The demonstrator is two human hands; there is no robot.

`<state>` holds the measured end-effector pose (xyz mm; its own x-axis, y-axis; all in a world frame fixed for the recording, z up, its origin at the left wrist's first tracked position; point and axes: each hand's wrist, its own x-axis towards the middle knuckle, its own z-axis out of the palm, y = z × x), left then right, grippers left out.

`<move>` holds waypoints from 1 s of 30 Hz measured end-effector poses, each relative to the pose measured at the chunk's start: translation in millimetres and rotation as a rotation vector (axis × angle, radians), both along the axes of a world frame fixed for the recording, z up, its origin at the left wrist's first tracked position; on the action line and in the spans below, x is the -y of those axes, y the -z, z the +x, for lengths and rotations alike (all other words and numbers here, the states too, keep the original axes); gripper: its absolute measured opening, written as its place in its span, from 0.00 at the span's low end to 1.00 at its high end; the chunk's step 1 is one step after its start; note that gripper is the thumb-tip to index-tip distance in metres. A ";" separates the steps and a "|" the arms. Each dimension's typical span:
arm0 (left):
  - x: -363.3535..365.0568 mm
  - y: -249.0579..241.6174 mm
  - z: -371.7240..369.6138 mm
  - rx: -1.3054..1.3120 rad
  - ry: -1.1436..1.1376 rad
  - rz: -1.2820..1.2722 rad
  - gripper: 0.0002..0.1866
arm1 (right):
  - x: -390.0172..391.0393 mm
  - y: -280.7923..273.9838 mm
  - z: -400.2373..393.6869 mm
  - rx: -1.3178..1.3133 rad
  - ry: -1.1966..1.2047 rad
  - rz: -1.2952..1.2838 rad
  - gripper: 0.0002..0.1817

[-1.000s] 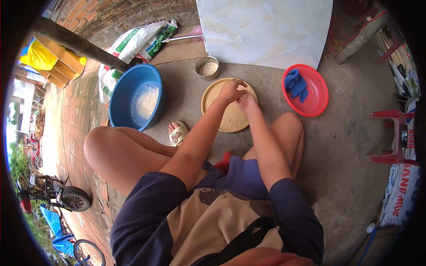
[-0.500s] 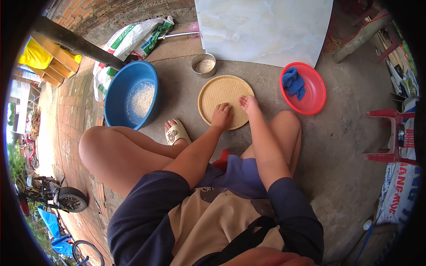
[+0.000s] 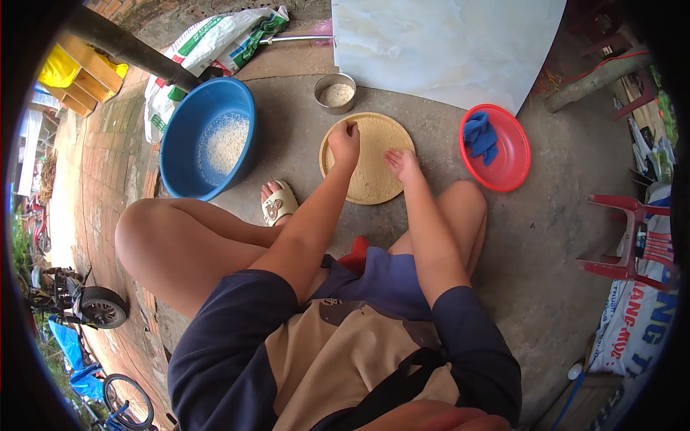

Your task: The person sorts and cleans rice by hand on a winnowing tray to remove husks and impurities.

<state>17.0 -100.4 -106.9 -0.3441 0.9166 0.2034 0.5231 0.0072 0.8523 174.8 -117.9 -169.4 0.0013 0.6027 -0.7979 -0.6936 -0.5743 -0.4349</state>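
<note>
A round woven tray [image 3: 377, 179] lies on the concrete floor before me. My left hand [image 3: 345, 141] is over the tray's upper left part, its fingers curled together; what they hold, if anything, is too small to make out. Palm up at the tray's right side, my right hand [image 3: 401, 163] has its fingers spread, with nothing visible in it. Just beyond the tray stands a metal bowl [image 3: 336, 94] of pale grains. To the left a large blue basin [image 3: 170, 154] holds more white grains. A red basin [image 3: 512, 154] with a blue cloth [image 3: 480, 136] sits to the right.
A large pale marbled board [image 3: 438, 50] stands beyond the bowls. Behind the blue basin are a white and green sack [image 3: 215, 43] and a dark pole [image 3: 129, 54]. A red plastic chair [image 3: 625, 241] is at the far right. My sandalled foot [image 3: 277, 202] rests near the blue basin.
My left hand has moved forward and left from the middle of the tray, and its fingers have drawn together. My right hand stays by the tray's right side. The view has shifted slightly.
</note>
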 end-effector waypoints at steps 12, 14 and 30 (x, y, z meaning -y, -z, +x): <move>-9.6 21.2 4.5 1.279 0.265 -0.888 0.29 | -16.7 -64.5 -44.6 0.455 -0.247 0.596 0.21; -9.2 41.4 6.1 2.133 0.082 -0.719 0.29 | -10.0 -68.3 -54.7 0.639 -0.503 0.773 0.21; -117.2 -105.9 -63.7 0.939 -0.127 0.400 0.17 | 17.3 -11.0 -29.5 1.946 -1.056 0.638 0.32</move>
